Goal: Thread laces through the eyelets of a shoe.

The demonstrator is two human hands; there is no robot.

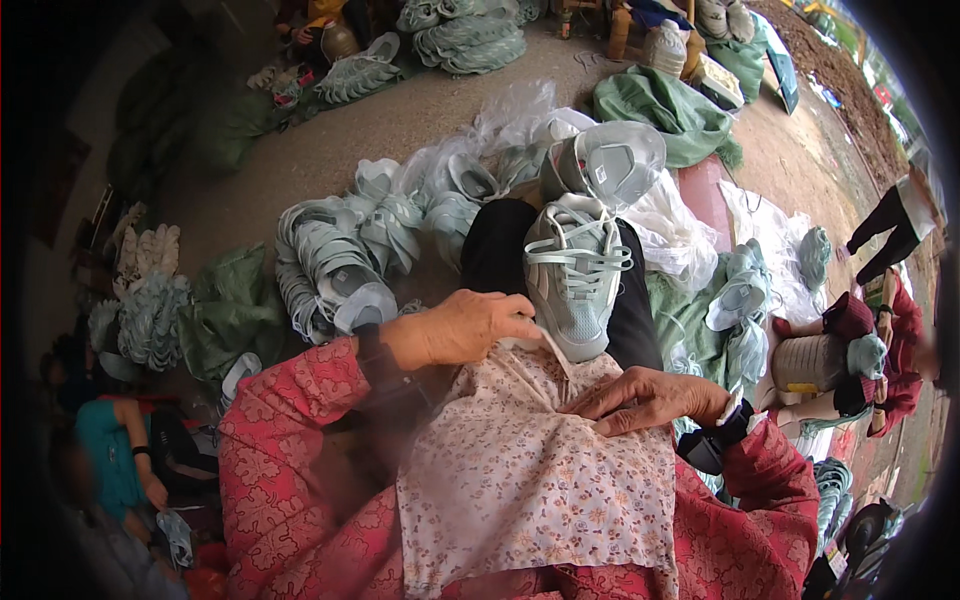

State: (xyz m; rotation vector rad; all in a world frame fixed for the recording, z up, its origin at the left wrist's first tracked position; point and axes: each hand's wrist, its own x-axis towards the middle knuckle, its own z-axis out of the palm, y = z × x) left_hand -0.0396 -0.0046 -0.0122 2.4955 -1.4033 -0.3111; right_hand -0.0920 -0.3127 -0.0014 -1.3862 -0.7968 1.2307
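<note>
A pale grey-green laced sneaker (577,285) rests on my dark-trousered lap, its toe toward me. My left hand (468,328) is just left of the toe, its fingers bent and closed near a thin pale strip; what they pinch is hard to make out. My right hand (655,398) lies on the floral apron (535,490) to the right of the toe, fingers stretched out across the cloth. The apron covers my lap and is creased between both hands. Just beyond the sneaker sits another pale shoe piece with a clear plastic form (625,165).
Bundles of pale green shoe uppers (325,250) lie to the left, with clear plastic bags (675,240) and a green sack (660,110) beyond. One person (115,450) sits at the left. Another, in red (905,340), sits at the right by a woven drum-shaped stool (808,363).
</note>
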